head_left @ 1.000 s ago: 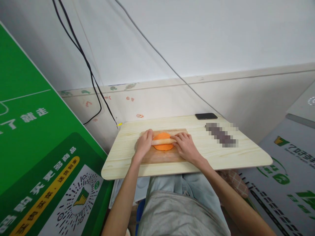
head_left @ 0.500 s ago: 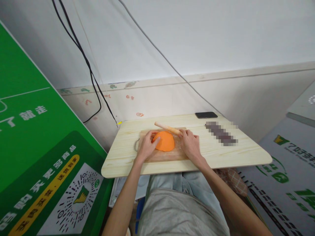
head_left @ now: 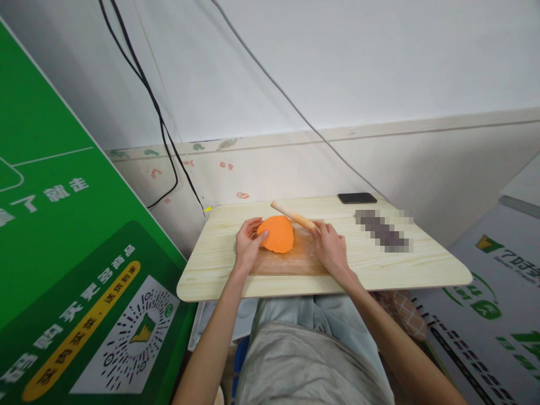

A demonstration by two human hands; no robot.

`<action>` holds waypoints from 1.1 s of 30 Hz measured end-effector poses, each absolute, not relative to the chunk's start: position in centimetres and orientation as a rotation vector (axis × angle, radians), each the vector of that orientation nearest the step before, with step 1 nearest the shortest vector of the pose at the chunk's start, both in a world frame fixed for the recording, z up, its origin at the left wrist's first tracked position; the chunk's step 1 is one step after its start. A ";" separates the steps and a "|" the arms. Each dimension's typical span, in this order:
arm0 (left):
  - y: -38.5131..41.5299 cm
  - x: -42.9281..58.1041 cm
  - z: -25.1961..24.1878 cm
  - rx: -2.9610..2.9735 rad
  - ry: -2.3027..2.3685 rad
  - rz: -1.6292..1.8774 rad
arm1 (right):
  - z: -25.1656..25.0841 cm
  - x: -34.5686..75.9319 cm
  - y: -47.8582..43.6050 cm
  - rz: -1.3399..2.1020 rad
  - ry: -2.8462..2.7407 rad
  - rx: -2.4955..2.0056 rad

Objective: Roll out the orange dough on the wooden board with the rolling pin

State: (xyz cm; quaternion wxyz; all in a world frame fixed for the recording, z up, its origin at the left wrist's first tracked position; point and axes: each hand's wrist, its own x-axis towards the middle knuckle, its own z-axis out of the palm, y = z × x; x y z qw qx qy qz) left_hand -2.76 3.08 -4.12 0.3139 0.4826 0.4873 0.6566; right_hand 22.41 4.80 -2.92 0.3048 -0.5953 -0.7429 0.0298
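A flat, rounded sheet of orange dough (head_left: 278, 235) is over the left part of a wooden board (head_left: 291, 264). My left hand (head_left: 248, 241) grips the sheet's left edge, thumb on top and fingers behind it. Whether the sheet is fully off the board I cannot tell. Around the near end of a wooden rolling pin (head_left: 293, 215) my right hand (head_left: 331, 244) is closed. The pin is tilted, its free end pointing to the far left, beyond the dough.
The board lies on a pale wooden table (head_left: 211, 270). A black phone (head_left: 357, 198) sits at the table's back edge, with a blurred-out item (head_left: 382, 229) on the right. Black cables (head_left: 158, 112) hang at the left by the wall; a green panel (head_left: 54, 169) stands left.
The orange dough has moved left and a little away from me with my left hand. My right hand has raised the pin slightly. The view has shifted a little.
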 end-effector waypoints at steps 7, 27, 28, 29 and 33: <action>4.2 -4.0 -3.3 1.068 1.096 1.739 | -2.7 22.5 4.7 0.079 -1.919 -1.644; 8.0 -3.3 -3.0 1.108 1.272 1.692 | -3.0 22.7 4.7 0.101 -2.073 -1.484; 7.9 -3.6 -2.9 1.128 1.269 1.701 | -3.0 22.6 4.7 0.107 -2.120 -1.452; 7.8 -3.8 -2.9 1.179 1.271 1.701 | -2.9 22.4 4.6 0.112 -2.170 -1.410; 7.6 -3.7 -3.3 1.510 1.391 1.568 | -2.9 21.9 4.4 0.086 -2.288 -1.257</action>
